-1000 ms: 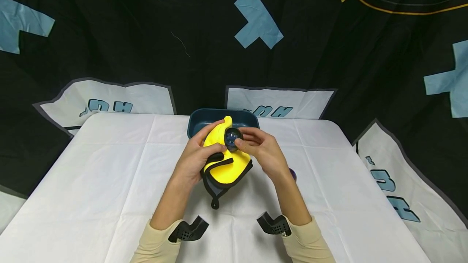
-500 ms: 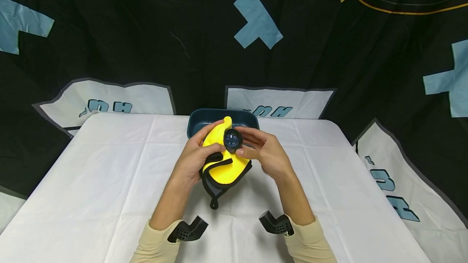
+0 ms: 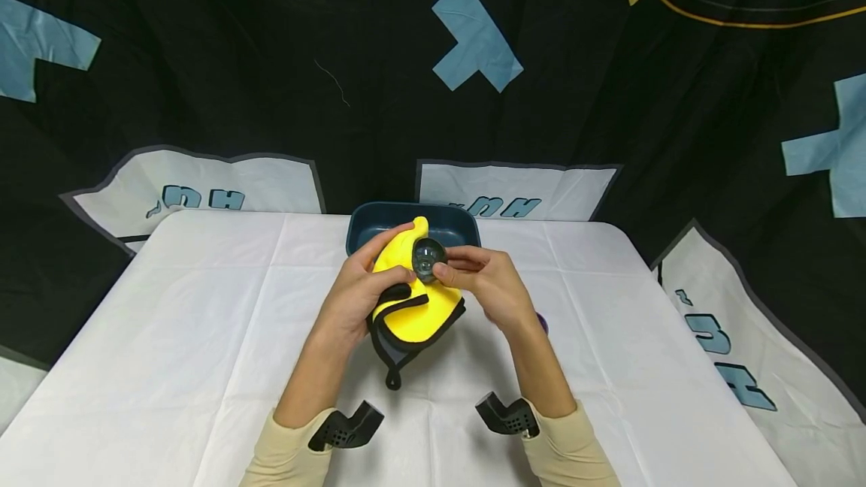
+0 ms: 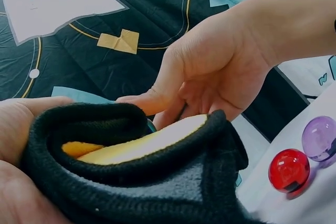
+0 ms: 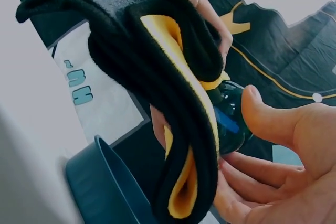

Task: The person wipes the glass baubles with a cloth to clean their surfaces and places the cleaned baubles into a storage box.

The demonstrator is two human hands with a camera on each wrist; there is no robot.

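My left hand [image 3: 353,293] grips a bunched yellow cleaning cloth [image 3: 422,322] with black edging and a grey back, its thumb across the folds. Against the yellow side sits a clear, dark-tinted glass ball [image 3: 426,255]. My right hand [image 3: 499,285] pinches this ball from the right, thumb in front and fingers behind. In the right wrist view the ball [image 5: 231,121] looks dark green-blue, with the cloth folds covering its left side. The left wrist view has the cloth [image 4: 157,177] up close, hiding nearly all of the ball.
Behind the hands stands a dark teal basin [image 3: 358,235] at the table's far edge. On the white-covered table [image 3: 203,337], right of the hands, lie a red glass ball [image 4: 289,170] and a purple one [image 4: 319,138]. A dark printed curtain [image 3: 379,96] hangs beyond.
My right fingers loosened from the ball half a second ago and now pinch it again. The ball has turned, from dark blue to clearer grey-green. The left hand and cloth barely moved.
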